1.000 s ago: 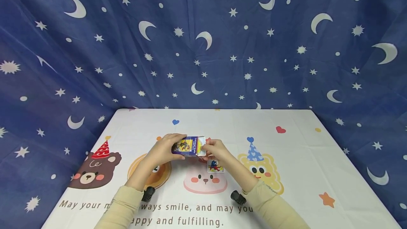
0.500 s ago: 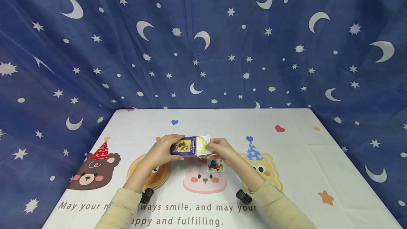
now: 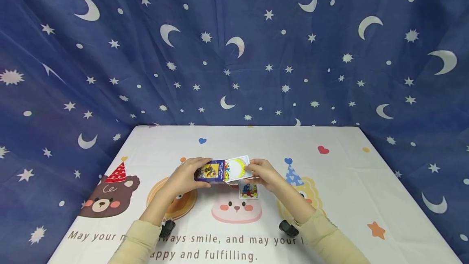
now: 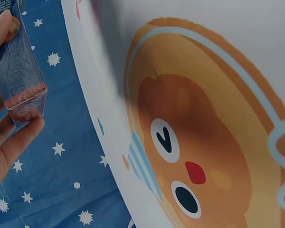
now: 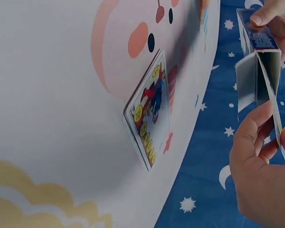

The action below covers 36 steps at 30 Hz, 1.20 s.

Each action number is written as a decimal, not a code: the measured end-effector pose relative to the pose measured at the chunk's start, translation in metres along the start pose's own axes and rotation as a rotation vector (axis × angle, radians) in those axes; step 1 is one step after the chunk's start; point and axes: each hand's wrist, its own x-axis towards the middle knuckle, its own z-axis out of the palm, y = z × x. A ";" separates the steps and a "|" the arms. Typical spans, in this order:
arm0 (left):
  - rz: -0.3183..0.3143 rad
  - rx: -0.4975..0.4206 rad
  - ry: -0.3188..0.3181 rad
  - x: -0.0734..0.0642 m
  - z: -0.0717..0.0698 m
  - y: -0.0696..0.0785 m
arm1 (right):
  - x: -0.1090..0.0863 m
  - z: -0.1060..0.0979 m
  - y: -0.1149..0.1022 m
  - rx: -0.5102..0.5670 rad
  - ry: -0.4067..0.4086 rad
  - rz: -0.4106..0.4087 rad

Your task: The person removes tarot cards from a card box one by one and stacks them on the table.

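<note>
Left hand [image 3: 184, 176] grips the card box [image 3: 210, 171]; right hand [image 3: 266, 174] pinches a card [image 3: 235, 168] at its mouth.
The box is raised above the white tablecloth [image 3: 293, 137], picture side up, mouth facing the right hand; the card extends from the opening, where a flap [image 5: 247, 83] hangs. A small card stack [image 3: 249, 190] lies face up on the cloth, near the right hand, beside a printed pink face [image 3: 237, 214]. A dark-blue curtain [image 3: 234, 76] with moons and stars runs behind the back edge and along both sides. Stack and box sit well apart from the back and side edges; cloth extends to either side of the hands.
</note>
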 end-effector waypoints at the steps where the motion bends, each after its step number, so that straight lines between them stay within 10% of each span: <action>1: -0.002 0.003 -0.003 -0.001 0.000 0.000 | -0.001 -0.002 0.000 0.004 -0.001 -0.001; 36: -0.008 0.036 -0.011 -0.008 -0.002 -0.011 | 0.004 -0.024 -0.017 0.123 0.110 -0.082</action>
